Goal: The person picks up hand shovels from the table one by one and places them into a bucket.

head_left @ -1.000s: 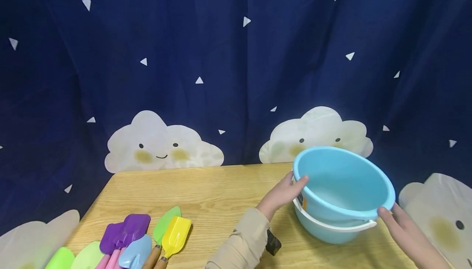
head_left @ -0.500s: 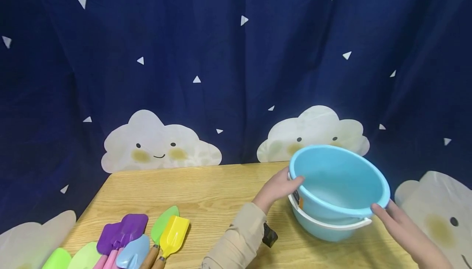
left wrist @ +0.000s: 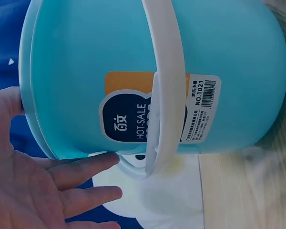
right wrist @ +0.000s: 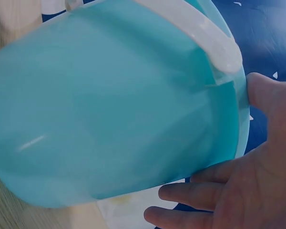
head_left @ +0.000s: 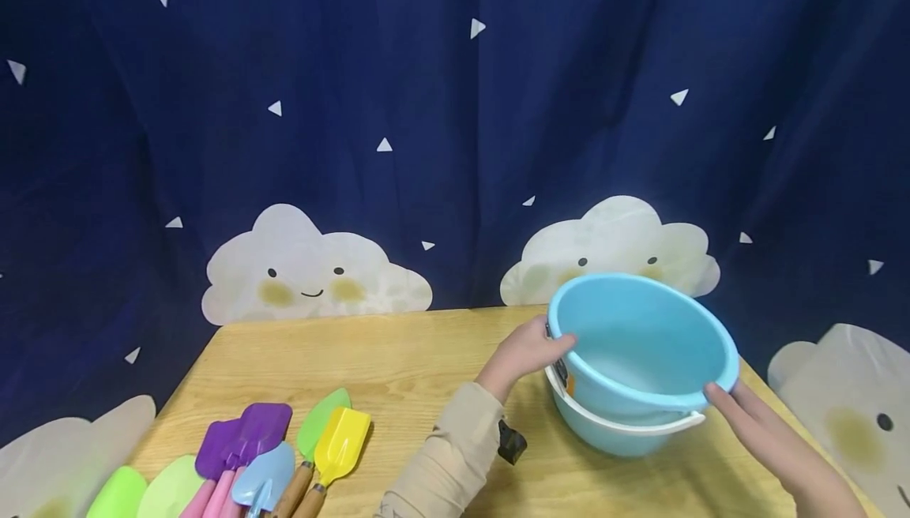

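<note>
Gripping opposite sides of its rim, both hands point(head_left: 524, 354) hold a blue bucket point(head_left: 643, 344) — smooth inside in view.

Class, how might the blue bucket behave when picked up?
The blue bucket is probably light for its size, since nothing shows inside. Its smooth surface may feel slippery. The white handle, drooping along its outside, could swing.

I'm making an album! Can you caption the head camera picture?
Two hands hold a blue bucket by its rim; colorful shovels lie at left.
</note>
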Tool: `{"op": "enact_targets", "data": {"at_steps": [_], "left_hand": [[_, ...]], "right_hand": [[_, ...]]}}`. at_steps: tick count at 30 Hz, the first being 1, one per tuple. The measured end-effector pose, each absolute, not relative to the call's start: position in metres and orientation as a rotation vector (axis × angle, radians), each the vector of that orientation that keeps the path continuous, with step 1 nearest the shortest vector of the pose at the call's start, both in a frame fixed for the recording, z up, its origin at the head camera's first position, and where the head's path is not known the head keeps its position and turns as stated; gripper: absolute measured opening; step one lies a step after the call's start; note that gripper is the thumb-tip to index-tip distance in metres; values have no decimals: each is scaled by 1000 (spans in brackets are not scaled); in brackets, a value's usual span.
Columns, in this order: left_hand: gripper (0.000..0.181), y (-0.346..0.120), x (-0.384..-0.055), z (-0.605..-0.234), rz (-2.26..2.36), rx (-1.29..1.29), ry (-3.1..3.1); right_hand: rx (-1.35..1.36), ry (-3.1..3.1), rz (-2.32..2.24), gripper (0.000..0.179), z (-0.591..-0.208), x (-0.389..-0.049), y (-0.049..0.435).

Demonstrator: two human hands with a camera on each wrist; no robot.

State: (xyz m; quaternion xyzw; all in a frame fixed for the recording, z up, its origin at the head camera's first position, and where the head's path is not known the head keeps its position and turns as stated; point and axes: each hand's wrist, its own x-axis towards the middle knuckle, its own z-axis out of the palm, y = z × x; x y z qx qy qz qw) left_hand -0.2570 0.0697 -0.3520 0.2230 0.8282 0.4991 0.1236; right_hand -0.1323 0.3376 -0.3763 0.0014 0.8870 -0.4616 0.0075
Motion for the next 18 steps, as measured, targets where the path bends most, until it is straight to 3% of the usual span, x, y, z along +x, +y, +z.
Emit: {"op": "enact_targets", "data": {"at_steps": [9,18], "left_hand": [[46,58,-260,-348,1502,637,2390],[51,58,-259,-351,1510,617,2377]], "right_hand": [[-146,2869,-1347,57,-367,-136,327],[238,2988,-728,74,-357,-132,321]]}}
